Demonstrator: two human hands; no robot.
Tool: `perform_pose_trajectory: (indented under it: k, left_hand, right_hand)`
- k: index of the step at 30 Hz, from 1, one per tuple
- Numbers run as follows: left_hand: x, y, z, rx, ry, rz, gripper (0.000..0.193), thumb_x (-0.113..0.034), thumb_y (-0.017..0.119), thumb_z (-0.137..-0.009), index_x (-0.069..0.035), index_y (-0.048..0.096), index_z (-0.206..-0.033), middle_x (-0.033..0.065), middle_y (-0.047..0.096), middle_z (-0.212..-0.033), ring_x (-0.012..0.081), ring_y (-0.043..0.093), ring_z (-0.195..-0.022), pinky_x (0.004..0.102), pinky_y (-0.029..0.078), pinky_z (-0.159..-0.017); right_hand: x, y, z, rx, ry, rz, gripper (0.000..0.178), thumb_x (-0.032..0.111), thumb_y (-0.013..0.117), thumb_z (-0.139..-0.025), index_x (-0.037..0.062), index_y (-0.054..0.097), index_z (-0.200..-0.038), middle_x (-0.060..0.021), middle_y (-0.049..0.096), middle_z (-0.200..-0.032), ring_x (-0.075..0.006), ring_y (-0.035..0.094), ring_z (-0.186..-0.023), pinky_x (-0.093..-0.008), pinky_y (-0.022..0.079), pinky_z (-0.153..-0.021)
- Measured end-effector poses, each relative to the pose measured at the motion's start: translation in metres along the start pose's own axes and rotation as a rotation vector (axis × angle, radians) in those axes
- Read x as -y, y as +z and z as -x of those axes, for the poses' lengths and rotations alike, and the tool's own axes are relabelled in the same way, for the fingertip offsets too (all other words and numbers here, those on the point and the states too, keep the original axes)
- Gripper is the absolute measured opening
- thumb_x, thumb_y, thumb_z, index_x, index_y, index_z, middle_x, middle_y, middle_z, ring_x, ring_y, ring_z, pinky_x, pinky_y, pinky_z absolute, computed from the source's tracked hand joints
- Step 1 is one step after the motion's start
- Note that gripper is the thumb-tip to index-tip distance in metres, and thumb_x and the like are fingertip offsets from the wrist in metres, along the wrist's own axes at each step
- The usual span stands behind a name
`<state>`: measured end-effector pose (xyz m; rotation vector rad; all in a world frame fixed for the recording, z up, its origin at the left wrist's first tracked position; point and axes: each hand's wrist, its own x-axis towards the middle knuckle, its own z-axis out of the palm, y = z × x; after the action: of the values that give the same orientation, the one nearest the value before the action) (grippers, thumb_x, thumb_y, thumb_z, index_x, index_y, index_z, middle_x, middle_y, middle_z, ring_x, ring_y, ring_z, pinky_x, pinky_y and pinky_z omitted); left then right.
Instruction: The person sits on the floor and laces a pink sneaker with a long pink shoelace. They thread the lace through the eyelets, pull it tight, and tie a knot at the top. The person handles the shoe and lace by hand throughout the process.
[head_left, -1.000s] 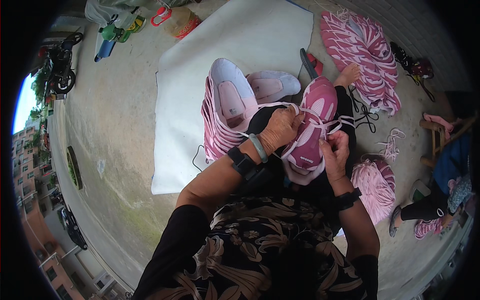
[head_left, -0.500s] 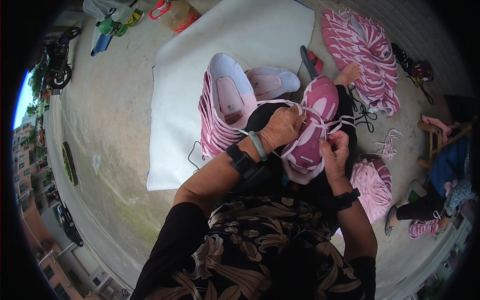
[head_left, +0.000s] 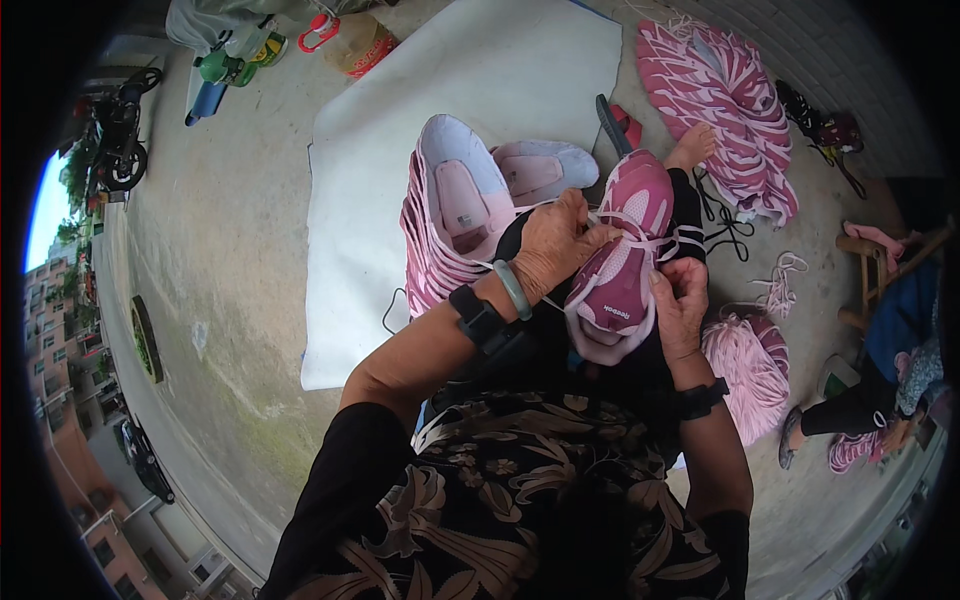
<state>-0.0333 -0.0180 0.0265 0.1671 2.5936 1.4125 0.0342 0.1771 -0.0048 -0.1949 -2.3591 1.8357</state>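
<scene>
A dark pink shoe upper [head_left: 612, 282] with lighter mesh panels lies over my lap, its toe pointing away from me. Pale pink shoelace [head_left: 632, 224] crosses its front in a few rows. My left hand [head_left: 552, 243], with a pale green bangle at the wrist, pinches the lace along the upper's left side. On the opposite side, my right hand [head_left: 682, 303] has thumb and fingers closed at the upper's edge, close to the eyelets; whether lace is also between them is hidden. Beyond my left hand stands a nested stack of pink uppers [head_left: 418, 245], with another upper [head_left: 545, 172] beside it.
A white sheet [head_left: 350, 200] lies under the stack. Far right is a large pile of pink uppers [head_left: 715, 110]; a bundle of pale pink laces [head_left: 745, 375] sits nearer. Bottles [head_left: 350, 45] stand far left. Another person's foot [head_left: 790, 440] and a wooden chair [head_left: 860, 275] are at right.
My left hand has shifted slightly, its fingers raised and its thumb stretched toward the lacing. My right hand stays at the edge, and the loose lace there now shows less.
</scene>
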Motion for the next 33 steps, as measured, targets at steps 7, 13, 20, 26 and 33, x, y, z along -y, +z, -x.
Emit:
perform_pose_trajectory:
  k: [7, 13, 20, 26, 33]
  left_hand:
    - [-0.004, 0.006, 0.018, -0.032, 0.395, -0.277, 0.049, -0.026, 0.067, -0.07, -0.001, 0.05, -0.109, 0.019, 0.059, -0.087, 0.0348, 0.059, -0.076, 0.0388, 0.049, -0.068]
    - [0.001, 0.014, 0.022, 0.094, 0.213, -0.327, 0.037, -0.015, 0.056, -0.073, 0.001, 0.053, -0.107, 0.0199, 0.06, -0.085, 0.037, 0.059, -0.077, 0.0395, 0.048, -0.066]
    - [0.009, 0.008, 0.01, 0.135, 0.315, -0.132, 0.027, -0.009, 0.053, -0.073, 0.001, 0.058, -0.097, 0.0196, 0.06, -0.078, 0.0361, 0.059, -0.074, 0.039, 0.049, -0.065]
    - [0.004, 0.015, 0.014, 0.053, 0.264, -0.152, 0.033, -0.008, 0.051, -0.074, 0.0, 0.057, -0.106, 0.0207, 0.061, -0.082, 0.0355, 0.06, -0.074, 0.0396, 0.049, -0.066]
    - [0.001, 0.023, 0.024, 0.057, 0.232, -0.342, 0.039, -0.007, 0.05, -0.076, 0.005, 0.052, -0.113, 0.0239, 0.06, -0.093, 0.0365, 0.06, -0.079, 0.0401, 0.049, -0.072]
  right_hand:
    - [0.041, 0.016, -0.017, 0.055, -0.34, 0.306, 0.012, 0.004, 0.061, -0.074, 0.0058, 0.058, -0.085, -0.0081, 0.055, -0.077, -0.025, 0.056, -0.068, -0.0331, 0.044, -0.062]
    - [0.033, 0.043, -0.023, 0.142, -0.348, 0.697, 0.014, 0.017, 0.063, -0.071, 0.0096, 0.059, -0.083, -0.0062, 0.055, -0.076, -0.0274, 0.056, -0.072, -0.0395, 0.042, -0.066]
    - [0.03, 0.048, -0.02, 0.123, -0.41, 0.799, 0.012, 0.015, 0.061, -0.07, 0.0085, 0.059, -0.081, -0.007, 0.054, -0.074, -0.0271, 0.055, -0.067, -0.0386, 0.043, -0.065]
    - [0.035, 0.046, -0.029, 0.126, -0.617, 0.847, 0.007, 0.01, 0.06, -0.07, 0.0074, 0.058, -0.077, -0.0081, 0.054, -0.073, -0.0271, 0.054, -0.064, -0.0376, 0.042, -0.062]
    - [0.045, -0.058, 0.01, -0.123, -0.44, 0.809, 0.009, 0.007, 0.063, -0.073, 0.0086, 0.054, -0.072, -0.0082, 0.052, -0.067, -0.0299, 0.051, -0.062, -0.0404, 0.04, -0.057]
